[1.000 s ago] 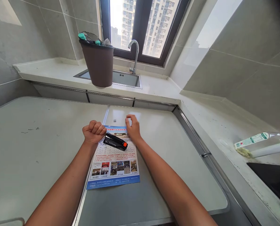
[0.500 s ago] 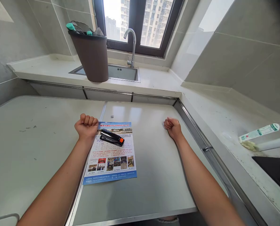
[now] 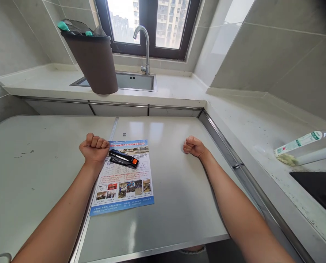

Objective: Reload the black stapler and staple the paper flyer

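Observation:
My left hand (image 3: 95, 147) is closed in a fist on the table, at the upper left edge of a printed flyer (image 3: 124, 210). On the flyer lies a black stapler (image 3: 123, 158) with an orange button, tilted down to the right, its near end close to my left fist. A small pair of staple-like metal bits (image 3: 124, 134) sits just beyond the flyer's top edge. My right hand (image 3: 195, 147) is also a fist, resting on the table's right side, apart from the flyer. Neither fist shows anything held.
A brown trash bin (image 3: 93, 65) with bottles in it stands at the sink (image 3: 137, 81), beside the tap (image 3: 147, 47). On the right counter lie a clear plastic bottle (image 3: 310, 146) and a black panel (image 3: 316, 190). A seam runs across the folding table (image 3: 179, 204).
The view has turned slightly, so everything sits a little further left in the picture. My right fist has rolled a little; the stapler and flyer stay in place on the table.

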A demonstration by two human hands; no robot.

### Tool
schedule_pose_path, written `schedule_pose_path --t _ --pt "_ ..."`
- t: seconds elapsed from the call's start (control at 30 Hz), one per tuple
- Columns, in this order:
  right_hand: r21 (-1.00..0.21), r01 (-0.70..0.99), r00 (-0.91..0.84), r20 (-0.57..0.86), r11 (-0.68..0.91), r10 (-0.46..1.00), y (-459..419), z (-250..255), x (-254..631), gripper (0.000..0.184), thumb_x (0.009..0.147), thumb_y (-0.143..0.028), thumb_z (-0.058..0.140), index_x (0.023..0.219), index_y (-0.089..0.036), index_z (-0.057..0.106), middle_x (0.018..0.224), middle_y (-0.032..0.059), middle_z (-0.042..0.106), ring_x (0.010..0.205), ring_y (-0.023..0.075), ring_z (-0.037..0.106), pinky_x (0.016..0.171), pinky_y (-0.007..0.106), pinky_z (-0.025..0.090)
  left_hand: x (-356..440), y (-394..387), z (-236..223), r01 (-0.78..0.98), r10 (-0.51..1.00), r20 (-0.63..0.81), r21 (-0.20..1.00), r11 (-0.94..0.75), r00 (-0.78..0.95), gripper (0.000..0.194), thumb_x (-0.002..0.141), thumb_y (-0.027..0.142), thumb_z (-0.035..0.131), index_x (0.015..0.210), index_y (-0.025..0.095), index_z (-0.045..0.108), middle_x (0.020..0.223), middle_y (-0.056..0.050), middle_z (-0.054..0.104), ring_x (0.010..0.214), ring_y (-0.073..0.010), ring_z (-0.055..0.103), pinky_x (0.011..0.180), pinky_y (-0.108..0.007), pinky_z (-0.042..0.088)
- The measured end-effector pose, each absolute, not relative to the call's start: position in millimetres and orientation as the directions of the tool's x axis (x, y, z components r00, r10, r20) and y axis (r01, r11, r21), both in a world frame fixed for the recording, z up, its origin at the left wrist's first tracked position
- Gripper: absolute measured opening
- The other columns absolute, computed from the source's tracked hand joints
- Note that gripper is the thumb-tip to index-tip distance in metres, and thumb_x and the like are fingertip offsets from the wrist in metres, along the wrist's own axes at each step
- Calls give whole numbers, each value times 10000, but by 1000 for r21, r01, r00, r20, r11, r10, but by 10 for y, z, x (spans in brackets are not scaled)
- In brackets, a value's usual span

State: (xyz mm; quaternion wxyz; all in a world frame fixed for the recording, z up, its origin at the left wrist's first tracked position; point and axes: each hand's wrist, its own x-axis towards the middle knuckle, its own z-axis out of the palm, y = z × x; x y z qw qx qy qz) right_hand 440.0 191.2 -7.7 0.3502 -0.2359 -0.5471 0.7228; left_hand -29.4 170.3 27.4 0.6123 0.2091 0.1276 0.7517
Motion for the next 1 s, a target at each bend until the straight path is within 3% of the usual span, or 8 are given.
schedule_pose_path --t 0.07,0.17,0.27,0.5,1.0 --pt "-957 -233 -665 28 -171 747 1920 -85 4405 715 954 -584 605 537 -246 134 494 -94 118 440 68 121 440 252 157 -291 1701 277 -872 973 180 441 -214 -147 453 755 37 511 610 205 116 573 72 -57 513 -103 -91 429 -288 40" --pt "-961 -201 -688 3 -188 725 1926 -91 4401 700 969 -513 624 536 -241 148 501 -97 128 448 60 113 442 242 152 -285 1698 283 -883 969 212 421 -208 -127 448 769 34 492 600 207 116 566 71 -64 500 -99 -98 427 -292 16" --pt "-970 -144 -721 -33 -197 692 1935 -101 4384 675 956 -420 674 527 -235 187 506 -100 155 455 52 125 451 237 151 -282 1688 290 -882 966 229 421 -211 -122 430 745 7 482 605 202 125 566 68 -46 505 -102 -85 430 -290 30" --pt "-980 -84 -761 -54 -182 646 1965 -116 4366 664 966 -422 663 519 -236 208 499 -104 165 456 52 139 456 239 136 -280 1677 302 -900 971 223 401 -173 -87 408 668 -9 468 604 202 124 568 63 -38 504 -107 -74 433 -299 42" --pt "-984 -71 -738 -58 -164 672 1921 -77 4337 685 942 -460 688 513 -242 200 501 -105 162 458 56 138 464 247 147 -240 1643 347 -796 971 152 556 -239 -185 471 856 31 486 643 199 101 608 52 -21 566 -107 -74 479 -306 54"
